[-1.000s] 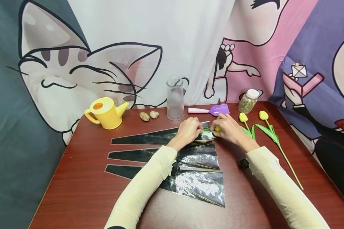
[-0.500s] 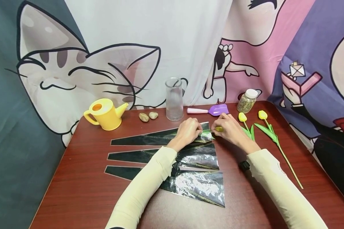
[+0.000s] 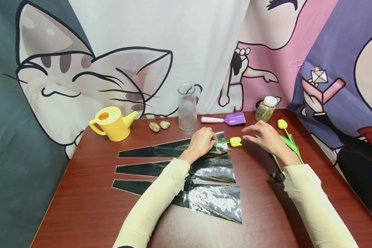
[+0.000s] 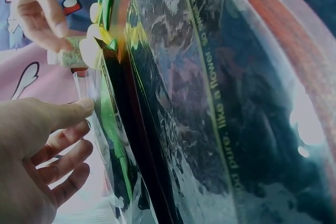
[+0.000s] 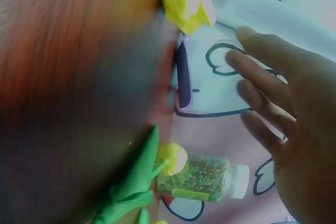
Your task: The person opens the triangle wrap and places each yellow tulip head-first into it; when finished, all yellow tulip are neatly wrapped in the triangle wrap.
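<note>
Since the earlier head frame, the right hand (image 3: pixel 268 139) has drawn away to the right, uncovering the head of the yellow tulip (image 3: pixel 235 141). In the head view, we see that tulip at the wide right end of the far sleeve (image 3: pixel 155 149), bloom beyond the edge, stem running left under the left hand (image 3: pixel 199 143). The left forearm crosses the middle sleeve (image 3: pixel 215 168) and near sleeve (image 3: pixel 217 203); the right arm partly hides 2 loose tulips (image 3: pixel 282 124). Along the far side stand a watering can (image 3: pixel 114 124), 2 pebbles (image 3: pixel 154 127), a glass vase (image 3: pixel 187 110), a purple scoop (image 3: pixel 234 119) and a jar (image 3: pixel 265 109).

In the left wrist view, the left thumb meets the far sleeve's clear edge, apparently pinching it, other fingers loosely bent; we judge this steadies the film around the stem. Green leaves show through it.

In the right wrist view, the right fingers are parted, gripping nothing, well apart from the bloom; we take the spread as clearance.
</note>
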A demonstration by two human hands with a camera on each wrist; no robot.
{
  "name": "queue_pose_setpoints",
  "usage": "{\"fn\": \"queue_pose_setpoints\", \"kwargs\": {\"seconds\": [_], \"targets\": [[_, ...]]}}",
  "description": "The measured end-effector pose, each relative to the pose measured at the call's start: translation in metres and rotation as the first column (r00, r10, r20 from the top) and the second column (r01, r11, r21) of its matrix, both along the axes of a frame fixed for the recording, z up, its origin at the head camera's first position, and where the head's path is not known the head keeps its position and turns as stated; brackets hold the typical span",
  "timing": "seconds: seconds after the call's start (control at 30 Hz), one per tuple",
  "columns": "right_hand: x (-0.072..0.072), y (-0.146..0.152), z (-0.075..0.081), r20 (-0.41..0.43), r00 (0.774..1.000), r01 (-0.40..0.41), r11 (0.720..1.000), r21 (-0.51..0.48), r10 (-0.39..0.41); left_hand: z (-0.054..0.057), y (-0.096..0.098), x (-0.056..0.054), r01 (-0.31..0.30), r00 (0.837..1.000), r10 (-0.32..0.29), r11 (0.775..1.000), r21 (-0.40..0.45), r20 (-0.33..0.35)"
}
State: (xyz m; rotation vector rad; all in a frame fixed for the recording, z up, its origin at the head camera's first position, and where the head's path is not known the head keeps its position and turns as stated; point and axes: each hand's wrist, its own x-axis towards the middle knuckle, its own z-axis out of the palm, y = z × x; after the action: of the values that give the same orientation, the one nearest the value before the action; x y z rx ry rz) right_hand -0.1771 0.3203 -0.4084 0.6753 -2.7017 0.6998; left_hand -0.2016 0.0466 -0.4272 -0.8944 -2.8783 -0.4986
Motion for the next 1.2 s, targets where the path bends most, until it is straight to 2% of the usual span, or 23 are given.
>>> {"fn": "queue_pose_setpoints", "kwargs": {"seconds": [0.13,0.27,0.43,0.7,0.83,1.2], "targets": [[0.001,0.002,-0.006,0.088,0.995,-0.042,0.998,0.041,0.038,0.001,0.000,0.000,-0.001,1.000,0.001,1.000,-0.005,-0.004],[0.000,0.002,-0.009,0.180,0.981,-0.078,0.997,0.012,0.075,0.001,0.000,0.000,-0.001,1.000,0.001,1.000,-0.011,-0.002],[-0.001,0.003,-0.013,0.260,0.962,-0.075,0.997,-0.028,0.080,0.002,0.000,0.001,0.004,1.000,-0.004,1.000,-0.004,0.003],[-0.003,0.001,-0.020,0.236,0.969,-0.071,0.997,-0.007,0.071,0.002,0.000,0.000,0.003,1.000,-0.003,1.000,-0.008,-0.001],[-0.003,-0.001,-0.021,0.254,0.965,-0.060,0.998,-0.035,0.067,0.001,0.000,0.001,0.000,1.000,-0.001,1.000,-0.013,-0.010],[-0.002,-0.013,-0.026,0.227,0.971,-0.051,0.991,-0.120,0.078,0.007,0.004,0.002,0.001,1.000,-0.001,1.000,-0.012,-0.007]]}}
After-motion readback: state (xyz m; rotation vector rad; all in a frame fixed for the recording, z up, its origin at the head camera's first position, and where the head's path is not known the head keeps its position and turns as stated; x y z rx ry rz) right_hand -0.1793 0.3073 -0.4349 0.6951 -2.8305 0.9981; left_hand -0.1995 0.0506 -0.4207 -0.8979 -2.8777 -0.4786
